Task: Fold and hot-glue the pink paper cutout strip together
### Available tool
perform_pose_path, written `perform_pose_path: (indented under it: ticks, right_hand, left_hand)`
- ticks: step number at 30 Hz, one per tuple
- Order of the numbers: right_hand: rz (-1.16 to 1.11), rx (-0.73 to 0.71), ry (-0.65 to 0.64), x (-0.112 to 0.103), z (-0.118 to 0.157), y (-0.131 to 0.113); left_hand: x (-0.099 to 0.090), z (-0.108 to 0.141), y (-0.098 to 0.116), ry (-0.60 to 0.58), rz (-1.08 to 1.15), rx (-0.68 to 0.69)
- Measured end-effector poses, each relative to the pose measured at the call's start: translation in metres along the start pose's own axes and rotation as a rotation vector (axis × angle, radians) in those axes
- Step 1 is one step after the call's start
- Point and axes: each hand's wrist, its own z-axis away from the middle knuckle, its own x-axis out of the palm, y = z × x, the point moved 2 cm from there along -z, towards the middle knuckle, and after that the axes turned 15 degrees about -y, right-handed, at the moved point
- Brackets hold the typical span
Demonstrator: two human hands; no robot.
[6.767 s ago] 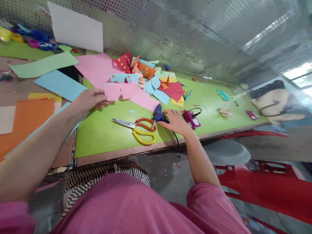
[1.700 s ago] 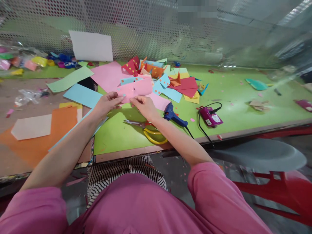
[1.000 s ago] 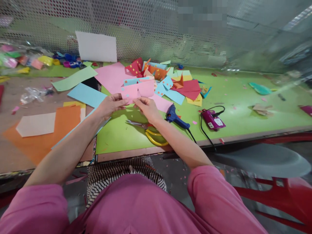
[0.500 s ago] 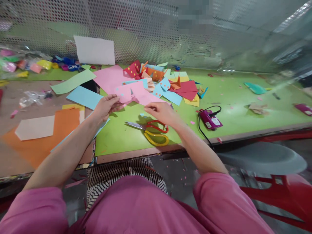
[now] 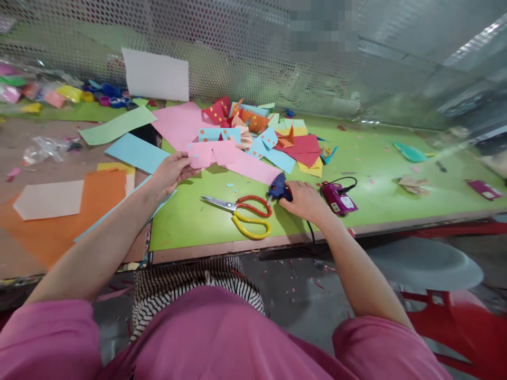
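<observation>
The left hand pinches the near edge of a pink paper piece dotted with small squares, thumb on top, the sheet lying on the green mat. The right hand closes around a blue glue gun (its nozzle points toward ten o'clock). At nine o'clock of the gun lie the scissors; at three o'clock, just beside the hand, sits a magenta device. A colored paper pile lies at twelve o'clock.

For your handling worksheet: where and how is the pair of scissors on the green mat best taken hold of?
Grip the scissors by the red and yellow handle loops, coming from the right: the loops lie toward the right hand, and the closed blades point left.
</observation>
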Motion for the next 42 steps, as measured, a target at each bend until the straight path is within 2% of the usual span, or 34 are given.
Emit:
perform_pose_path:
  ticks: [3,5,7,9,10,13,14,16,19,26,31,42]
  right_hand:
    - [-0.301,0.035,0.119,-0.005,-0.002,0.026]
    - [-0.632,-0.016,0.271,-0.012,0.001,0.039]
    - [-0.903,-0.122,0.400,-0.021,0.007,0.038]
    - [-1.035,-0.252,0.441,-0.027,0.015,0.018]
    - [-1.081,-0.326,0.417,-0.028,0.018,0.002]
    - [-1.161,-0.471,0.150,-0.025,0.019,-0.057]
    - [-1.177,-0.527,0.041,-0.022,0.017,-0.075]
    - [-1.153,-0.595,-0.074,-0.017,0.011,-0.104]
    - [-1.120,-0.632,-0.161,-0.014,-0.001,-0.125]
    - [-0.950,-0.562,-0.038,-0.017,-0.013,-0.130]
    - [-0.950,-0.529,-0.031,-0.012,-0.018,-0.128]
    - [-0.894,-0.549,0.019,-0.011,-0.022,-0.130]
  left_hand:
    - [0.002,0.001,0.001,-0.010,0.007,-0.015]
    - [0.004,0.001,0.002,-0.004,0.005,-0.027]
    - [0.006,0.001,0.002,0.004,0.004,-0.036]
    - [0.006,0.001,0.001,0.000,-0.001,-0.038]
    - [0.006,0.001,0.001,-0.007,-0.007,-0.038]
    - [0.004,0.000,-0.001,-0.019,-0.036,-0.034]
    - [0.003,-0.001,-0.002,-0.019,-0.041,-0.030]
    - [0.003,-0.001,-0.003,-0.019,-0.044,-0.024]
    - [0.002,-0.003,-0.004,-0.030,-0.036,-0.021]
    - [0.002,-0.004,-0.004,-0.034,0.004,-0.025]
    - [0.002,-0.005,-0.005,-0.035,-0.030,-0.024]
    - [0.005,-0.002,-0.002,-0.056,-0.060,-0.046]
